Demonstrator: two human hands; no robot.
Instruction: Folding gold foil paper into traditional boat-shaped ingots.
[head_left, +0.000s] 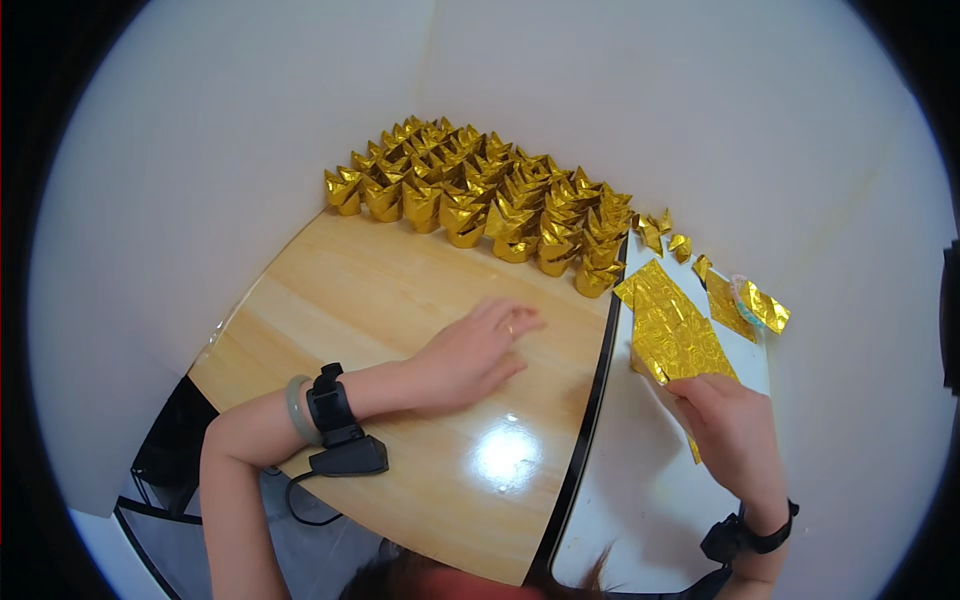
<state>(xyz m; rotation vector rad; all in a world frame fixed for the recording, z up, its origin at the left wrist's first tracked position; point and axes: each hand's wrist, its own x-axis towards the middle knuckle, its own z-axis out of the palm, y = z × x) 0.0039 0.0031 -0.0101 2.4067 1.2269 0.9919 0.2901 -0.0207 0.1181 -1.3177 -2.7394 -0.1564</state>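
Bright light fills the scene, leaving white glare on the near right part of the wooden surface (370, 295) and glints across the gold foil (682, 328). The left hand (472, 352) looks slightly blurred; straight edges bend toward the dark rim.

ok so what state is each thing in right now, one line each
gold sheets: overlapping, unfolded
folded gold pieces: upright, packed in rows
small gold pieces: scattered
left hand: open, holding nothing
right hand: closed on the sheets' near edge
wooden tabletop: glossy, reflecting a light
bangle: worn on the left arm
black wrist device: strapped on the left arm
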